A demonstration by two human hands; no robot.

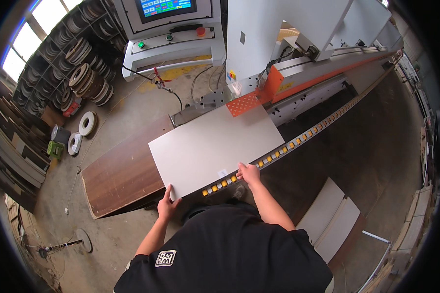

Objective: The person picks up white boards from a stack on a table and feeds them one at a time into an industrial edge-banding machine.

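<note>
A pale, off-white rectangular board [212,146] lies flat in front of me, its far right part under the perforated orange guard [243,104] of a machine. My left hand [166,207] grips the board's near left corner, index finger along the left side and thumb at the near edge. Further right, my right hand [250,173] is closed at the near edge, fingers curled; part of its grip is hidden. A small white label [223,173] sits on the board beside that hand. Beneath the near edge runs a rail of yellow and grey rollers [224,183].
A brown wooden table [127,168] extends to the left. Beyond stands a control panel [170,36] with a screen and buttons. Rolls of edging strip [86,80] fill a rack at far left. More pale boards [330,219] lie low at right. A round-based stand [84,240] is at lower left.
</note>
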